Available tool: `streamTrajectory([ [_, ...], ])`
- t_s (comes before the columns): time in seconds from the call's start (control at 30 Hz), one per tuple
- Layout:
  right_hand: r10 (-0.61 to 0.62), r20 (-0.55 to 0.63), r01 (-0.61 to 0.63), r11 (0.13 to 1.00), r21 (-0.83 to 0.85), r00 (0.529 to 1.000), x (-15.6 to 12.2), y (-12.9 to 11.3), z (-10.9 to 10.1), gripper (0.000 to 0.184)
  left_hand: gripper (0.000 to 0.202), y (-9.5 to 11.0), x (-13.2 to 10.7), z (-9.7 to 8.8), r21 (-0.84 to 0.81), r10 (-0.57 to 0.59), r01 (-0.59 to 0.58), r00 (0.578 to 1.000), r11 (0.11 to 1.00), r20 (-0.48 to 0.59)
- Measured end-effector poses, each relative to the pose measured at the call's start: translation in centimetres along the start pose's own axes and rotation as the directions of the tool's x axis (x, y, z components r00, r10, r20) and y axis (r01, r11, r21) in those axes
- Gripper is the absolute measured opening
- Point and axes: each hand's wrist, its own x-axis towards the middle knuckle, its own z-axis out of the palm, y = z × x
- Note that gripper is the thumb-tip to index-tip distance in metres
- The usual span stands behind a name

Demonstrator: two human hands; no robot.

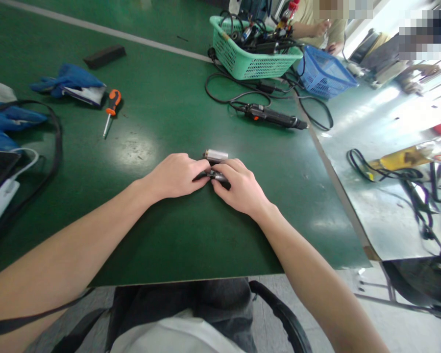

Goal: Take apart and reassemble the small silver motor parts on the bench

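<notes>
Both of my hands meet over the middle of the green table. Between their fingertips is a small dark and silver metal part [216,176], mostly covered, so its kind does not show. My left hand [178,175] is closed on its dark left end. My right hand [238,185] pinches its silver right side with thumb and fingers. Just beyond the fingertips lies a short silver metal cylinder [216,155], resembling a small motor, on its side on the table.
An orange and black screwdriver [112,110], blue gloves [73,81] and a black block [105,56] lie at left. A corded electric screwdriver [274,116] lies at back right, near a green basket [242,66] of cables and a blue basket [323,73]. Another person sits beyond.
</notes>
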Motion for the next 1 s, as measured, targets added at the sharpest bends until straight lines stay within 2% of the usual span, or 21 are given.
streamTrajectory([
  [0.1, -0.014, 0.046, 0.015, 1.0, -0.021, 0.999, 0.0, -0.1, -0.4, 0.027, 0.032, -0.1, 0.0, 0.1, -0.008, -0.025, 0.025, 1.0, 1.0, 0.001],
  [0.27, -0.084, 0.234, 0.12, 0.982, -0.145, 0.969, -0.2, -0.7, -2.0, 0.03, 0.041, -0.2, 0.1, -0.1, -0.024, -0.08, 0.081, 0.996, 0.996, 0.046],
  [0.37, -0.055, 0.273, 0.117, 0.969, -0.216, 0.96, -1.2, 0.8, -3.6, 0.029, 0.043, -0.3, 0.0, -0.4, -0.052, -0.083, 0.086, 0.994, 0.995, 0.066],
  [0.43, -0.007, 0.254, 0.078, 0.959, -0.273, 0.967, -2.4, 3.4, -5.2, 0.029, 0.042, -0.4, 0.0, -0.5, -0.057, -0.077, 0.081, 0.995, 0.995, 0.067],
  [0.5, 0.047, 0.211, 0.031, 0.936, -0.351, 0.976, -4.0, 7.2, -7.1, 0.028, 0.042, -0.4, -0.1, -0.5, -0.05, -0.072, 0.075, 0.996, 0.996, 0.056],
  [0.63, 0.084, 0.049, -0.053, 0.892, -0.449, 0.995, -7.6, 15.2, -11.0, 0.021, 0.039, -0.4, -0.2, -0.5, -0.031, -0.062, 0.063, 0.998, 0.998, 0.021],
  [0.73, 0.109, -0.04, -0.115, 0.874, -0.472, 0.993, -9.7, 18.2, -12.7, 0.018, 0.032, -0.2, -0.2, -0.5, -0.028, -0.049, 0.048, 0.999, 0.998, -0.003],
  [0.87, 0.102, -0.064, -0.12, 0.886, -0.449, 0.993, -10.9, 18.6, -13.5, 0.02, 0.029, -0.1, -0.2, -0.5, -0.018, -0.049, 0.049, 0.999, 0.999, -0.011],
  [1.0, 0.173, -0.002, -0.153, 0.861, -0.485, 0.985, -10.0, 16.9, -14.3, 0.038, 0.029, -0.1, -0.2, -0.4, -0.016, -0.061, 0.061, 0.998, 0.998, -0.009],
])
